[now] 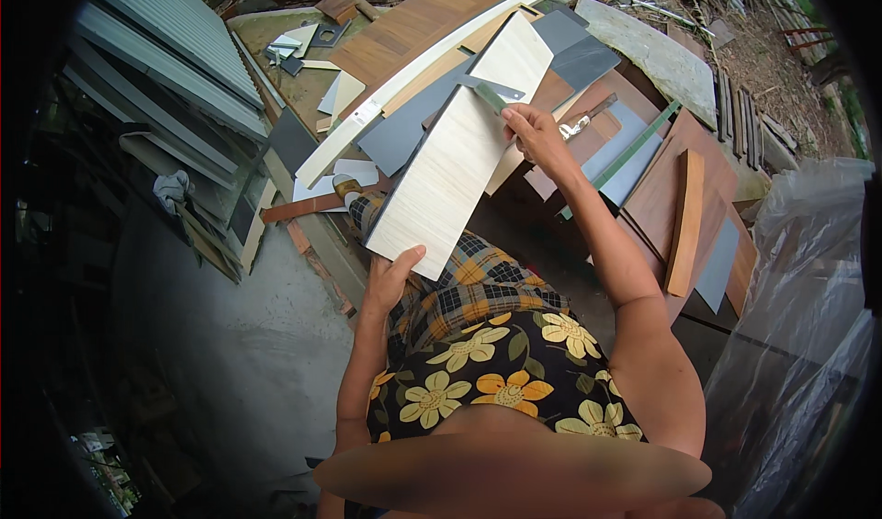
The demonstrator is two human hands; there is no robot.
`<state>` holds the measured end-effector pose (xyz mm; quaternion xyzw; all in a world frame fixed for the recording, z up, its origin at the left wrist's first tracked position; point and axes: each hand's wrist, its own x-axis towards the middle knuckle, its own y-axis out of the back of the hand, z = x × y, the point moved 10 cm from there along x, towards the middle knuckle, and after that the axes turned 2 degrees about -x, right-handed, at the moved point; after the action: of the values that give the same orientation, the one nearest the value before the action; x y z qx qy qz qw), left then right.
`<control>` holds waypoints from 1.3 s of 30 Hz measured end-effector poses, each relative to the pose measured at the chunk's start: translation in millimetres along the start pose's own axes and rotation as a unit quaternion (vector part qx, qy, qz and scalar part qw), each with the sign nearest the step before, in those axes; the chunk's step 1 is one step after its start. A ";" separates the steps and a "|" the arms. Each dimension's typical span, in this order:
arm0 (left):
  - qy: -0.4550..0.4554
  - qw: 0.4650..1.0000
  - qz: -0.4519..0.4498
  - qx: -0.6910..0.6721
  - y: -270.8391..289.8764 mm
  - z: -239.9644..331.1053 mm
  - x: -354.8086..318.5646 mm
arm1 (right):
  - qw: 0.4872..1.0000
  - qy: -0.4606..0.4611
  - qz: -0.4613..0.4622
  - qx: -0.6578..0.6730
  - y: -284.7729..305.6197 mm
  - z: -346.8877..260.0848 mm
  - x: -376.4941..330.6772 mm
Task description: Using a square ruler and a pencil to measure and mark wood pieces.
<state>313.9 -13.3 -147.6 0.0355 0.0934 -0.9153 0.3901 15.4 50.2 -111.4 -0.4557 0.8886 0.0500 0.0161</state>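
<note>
A pale wood-grain board (473, 142) with a dark long edge slants over my lap. My left hand (390, 278) grips its near end, thumb on the face and fingers underneath. Near the far end, my right hand (536, 135) is closed on a green-handled tool (490, 96) with a flat metal blade. That blade lies across the board at an angle to the handle; its exact kind is hard to tell. Just right of this hand, a shiny metal tool (577, 129) rests among the panels.
Brown panels (395, 37), dark grey boards (574, 46) and a long white strip (367, 115) are piled ahead. To the right are a green bar (634, 161), a wooden strip (685, 225) and clear plastic sheeting (790, 335). Corrugated sheets (175, 32) stand left.
</note>
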 end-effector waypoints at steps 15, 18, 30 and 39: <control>0.077 0.969 -0.002 -0.237 -22.6 -5.7 -10.5 | 0.971 0.021 0.190 0.144 131.2 15.1 93.5; 0.101 0.943 -0.028 -0.315 -39.2 17.6 -14.7 | 0.973 0.037 0.168 0.150 135.2 29.9 57.2; 0.175 0.856 -0.040 -0.485 -42.8 36.8 -39.0 | 0.979 -0.009 0.140 0.149 114.6 45.5 69.8; 0.167 0.823 -0.041 -0.541 -35.4 28.2 -35.6 | 0.997 -0.004 0.045 0.061 42.5 -3.2 -0.8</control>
<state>313.3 30.3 -110.0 -0.0329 0.6385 -0.7134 0.2869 -18.6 75.2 -105.1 -0.4136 0.9094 -0.0022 0.0448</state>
